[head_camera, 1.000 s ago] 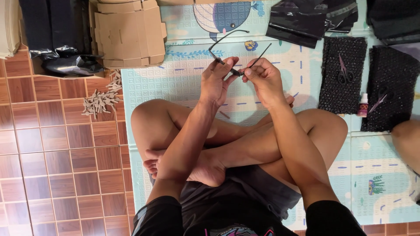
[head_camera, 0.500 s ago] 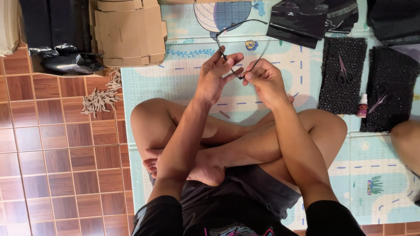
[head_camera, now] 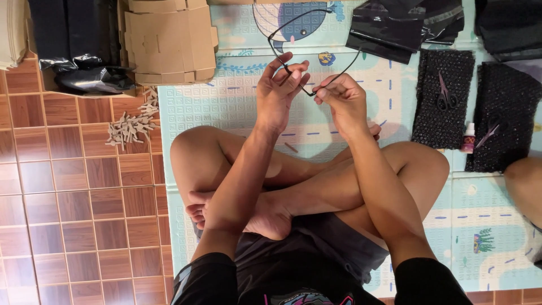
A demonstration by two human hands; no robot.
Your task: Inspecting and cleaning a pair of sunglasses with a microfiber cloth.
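Note:
A thin black-framed pair of eyeglasses [head_camera: 293, 25] is held up over the pale patterned play mat [head_camera: 226, 107]. My left hand [head_camera: 279, 93] pinches the frame near its rim, fingers spread upward. My right hand [head_camera: 344, 101] pinches the frame's other side, where a thin temple arm [head_camera: 344, 66] slants up to the right. Both hands hover above my crossed bare legs [head_camera: 293, 186].
Flat folded cardboard boxes [head_camera: 169, 39] and black plastic bags [head_camera: 73, 45] lie at the upper left, small tan pieces [head_camera: 130, 127] on the tiled floor. Black bags [head_camera: 395, 28], two black bubble-wrap sheets with scissors [head_camera: 446, 93], and a small bottle [head_camera: 468, 135] sit right. Another person's knee [head_camera: 525, 181] is far right.
Both hands have lifted the eyeglasses slightly up and away, and the frame has turned so the lens rim stands higher over the mat. The temple arm has swung out to the right.

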